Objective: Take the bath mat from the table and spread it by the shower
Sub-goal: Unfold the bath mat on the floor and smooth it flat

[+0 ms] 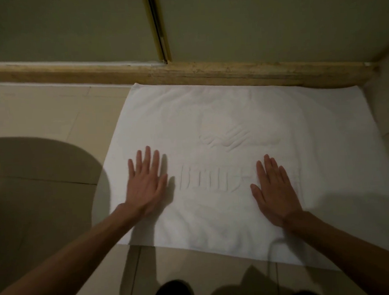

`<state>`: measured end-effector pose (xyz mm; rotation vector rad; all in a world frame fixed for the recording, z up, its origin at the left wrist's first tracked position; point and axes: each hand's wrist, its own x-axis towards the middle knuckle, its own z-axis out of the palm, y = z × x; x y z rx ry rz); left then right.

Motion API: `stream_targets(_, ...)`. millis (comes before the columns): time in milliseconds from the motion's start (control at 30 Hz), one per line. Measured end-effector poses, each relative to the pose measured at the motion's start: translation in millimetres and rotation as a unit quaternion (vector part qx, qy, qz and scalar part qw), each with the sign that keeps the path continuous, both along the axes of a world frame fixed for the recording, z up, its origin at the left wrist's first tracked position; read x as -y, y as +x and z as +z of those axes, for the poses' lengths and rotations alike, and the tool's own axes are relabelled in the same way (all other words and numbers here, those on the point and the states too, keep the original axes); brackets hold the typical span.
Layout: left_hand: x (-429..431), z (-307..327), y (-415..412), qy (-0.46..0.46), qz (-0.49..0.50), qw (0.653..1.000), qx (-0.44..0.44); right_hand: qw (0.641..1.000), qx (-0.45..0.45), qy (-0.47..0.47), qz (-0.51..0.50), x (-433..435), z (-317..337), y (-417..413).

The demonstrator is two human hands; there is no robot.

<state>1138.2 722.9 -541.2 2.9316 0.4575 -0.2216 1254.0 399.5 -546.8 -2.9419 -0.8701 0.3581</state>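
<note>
A white bath mat with an embossed pattern and raised characters lies flat on the tiled floor, its far edge against the shower's stone threshold. My left hand rests palm down on the mat's left part, fingers straight and spread. Palm down too, my right hand presses the mat's right part with straight fingers. Both forearms reach in from the bottom corners.
Behind the threshold stand the shower's glass panels with a gold-coloured frame strip. Beige floor tiles surround the mat. A large shadow falls on the floor at left. Dark shoe tips show at the bottom edge.
</note>
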Motion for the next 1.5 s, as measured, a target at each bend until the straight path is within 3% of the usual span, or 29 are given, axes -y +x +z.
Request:
stream_targets(267, 148.5, 9.4, -10.4, -0.031, -0.091, 0.995, 0.012, 0.997, 0.002, 0.078, -0.012, 28.4, 12.8, -72.0)
stream_targets(500, 205.9, -11.6, -15.6, -0.027, -0.138, 0.990, -0.024, 0.999, 0.007, -0.019, -0.032, 17.2, 4.8, -95.7)
stream_targets(667, 196.8, -17.2, -19.2, -0.014, -0.146, 0.989, -0.033, 0.999, 0.007, -0.031, -0.026, 20.4, -3.6, -94.5)
stream_targets(1500, 23.6, -5.0, -85.9, -0.035, 0.054, 0.998, -0.018, 0.999, 0.016, -0.024, -0.014, 24.8, -7.7, -93.4)
